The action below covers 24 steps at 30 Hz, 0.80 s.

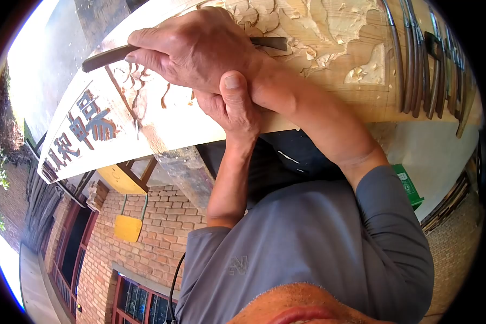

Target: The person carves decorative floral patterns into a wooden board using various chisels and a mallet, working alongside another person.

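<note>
A carving chisel (107, 58) lies slantwise over the far part of a long carved wooden board (370, 102), toward its left end. The right hand (202, 48) grips it around the middle, fingers closed, with one end jutting out to the left and the other showing to the right past the wrist. The left hand (229, 110) is at the underside of the right wrist, its thumb raised against it; its other fingers are hidden, so whether they grip anything cannot be told.

Relief carving (243, 13) with pale wood chips spreads beside and beyond the right hand. Dark carved characters (94, 116) stand near the board's left end. Along its right end lies a row of carving tools (418, 65), side by side. Below the right near edge is a green box (407, 186); at lower left, a yellow chair (128, 228) shows before a brick wall (167, 216).
</note>
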{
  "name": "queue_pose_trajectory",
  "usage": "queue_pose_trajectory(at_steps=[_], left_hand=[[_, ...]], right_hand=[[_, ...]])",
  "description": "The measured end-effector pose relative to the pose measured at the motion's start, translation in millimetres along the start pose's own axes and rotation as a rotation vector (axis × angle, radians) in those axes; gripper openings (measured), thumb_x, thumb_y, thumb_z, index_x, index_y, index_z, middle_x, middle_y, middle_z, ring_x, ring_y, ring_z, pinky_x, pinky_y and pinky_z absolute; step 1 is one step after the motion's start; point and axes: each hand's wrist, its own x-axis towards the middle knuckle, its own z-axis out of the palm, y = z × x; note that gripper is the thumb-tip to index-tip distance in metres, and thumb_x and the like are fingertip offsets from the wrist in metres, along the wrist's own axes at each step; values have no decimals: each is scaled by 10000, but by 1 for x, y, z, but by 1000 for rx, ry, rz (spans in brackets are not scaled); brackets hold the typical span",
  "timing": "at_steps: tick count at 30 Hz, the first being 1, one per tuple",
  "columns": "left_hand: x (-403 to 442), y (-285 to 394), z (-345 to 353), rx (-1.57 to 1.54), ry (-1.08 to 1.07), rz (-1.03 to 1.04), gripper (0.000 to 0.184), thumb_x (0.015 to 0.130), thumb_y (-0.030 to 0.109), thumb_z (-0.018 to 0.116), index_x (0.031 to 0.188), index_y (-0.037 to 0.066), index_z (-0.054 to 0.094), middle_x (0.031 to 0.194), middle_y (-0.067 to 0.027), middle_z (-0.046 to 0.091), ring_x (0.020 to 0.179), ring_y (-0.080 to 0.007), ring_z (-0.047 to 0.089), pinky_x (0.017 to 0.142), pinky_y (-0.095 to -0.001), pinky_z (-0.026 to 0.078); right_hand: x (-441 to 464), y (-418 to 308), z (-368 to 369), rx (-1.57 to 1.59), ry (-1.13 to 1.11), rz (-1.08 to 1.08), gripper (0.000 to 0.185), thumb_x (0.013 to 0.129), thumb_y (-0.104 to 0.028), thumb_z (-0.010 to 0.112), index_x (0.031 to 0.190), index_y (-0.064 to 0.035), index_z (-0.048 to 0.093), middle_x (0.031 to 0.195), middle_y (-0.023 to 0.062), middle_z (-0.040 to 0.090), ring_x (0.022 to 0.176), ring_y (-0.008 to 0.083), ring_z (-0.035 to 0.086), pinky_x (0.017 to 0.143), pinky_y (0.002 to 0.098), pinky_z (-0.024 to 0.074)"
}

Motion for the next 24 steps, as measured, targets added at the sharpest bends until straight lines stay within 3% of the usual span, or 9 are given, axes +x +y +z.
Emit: queue_pose_trajectory(at_steps=[5, 8, 10, 12, 15, 19, 22, 24], left_hand=[[-5, 1, 3, 8, 38, 30, 932, 1110, 719, 567, 1493, -131, 541, 1410, -226, 658, 1269, -277, 646, 1108, -425, 510], [-9, 2, -3, -44, 72, -13, 940, 1066, 706, 652, 1477, -130, 528, 1396, -198, 645, 1271, -261, 638, 1100, -416, 508], [-9, 0, -3, -27, 82, 0, 943, 1069, 716, 632, 1476, -128, 524, 1398, -196, 639, 1269, -259, 634, 1096, -420, 506], [-8, 0, -2, 66, 31, 34, 945, 1111, 747, 518, 1490, -119, 517, 1413, -209, 629, 1268, -262, 626, 1096, -436, 500], [-1, 4, -4, -5, -58, -3, 952, 1111, 750, 514, 1508, -115, 506, 1447, -210, 615, 1301, -263, 615, 1118, -433, 490], [2, 5, 4, -206, -14, -47, 990, 1036, 717, 688, 1527, -124, 509, 1466, -196, 625, 1370, -266, 611, 1167, -421, 475], [5, 2, 5, -226, -28, -35, 997, 1034, 696, 695, 1555, -129, 488, 1500, -212, 613, 1408, -284, 601, 1196, -431, 462], [6, 1, 5, -220, -41, -35, 996, 1033, 681, 697, 1570, -129, 476, 1516, -221, 607, 1422, -293, 596, 1206, -435, 456]], right_hand=[[3, -10, -13, 15, 5, -44, 204, 983, -303, 856, 1040, -124, 776, 786, 81, 767, 673, 303, 764, 585, 438, 592], [2, -5, 1, 36, 27, -125, 229, 974, -309, 860, 1124, -138, 828, 827, 82, 798, 685, 281, 780, 599, 417, 612], [4, -4, 3, 48, 42, -127, 250, 974, -311, 860, 1163, -148, 840, 842, 83, 808, 688, 277, 785, 607, 409, 617], [5, -3, 2, 35, 25, -86, 264, 976, -316, 857, 1189, -160, 846, 854, 87, 816, 690, 275, 789, 612, 403, 620], [5, 1, 12, 48, 64, -26, 285, 1020, -444, 773, 1104, -175, 817, 765, 95, 787, 714, 326, 806, 646, 499, 642], [4, -5, 3, -33, 16, 59, 265, 1028, -410, 770, 1107, -160, 807, 758, 87, 791, 681, 293, 797, 595, 461, 630], [8, -10, -22, 208, -8, 153, 188, 1044, -123, 717, 907, -37, 623, 636, 109, 681, 521, 261, 697, 471, 404, 566], [6, -11, -20, 195, -30, 152, 229, 1063, -133, 714, 884, -41, 605, 635, 119, 680, 510, 264, 684, 466, 413, 556]])
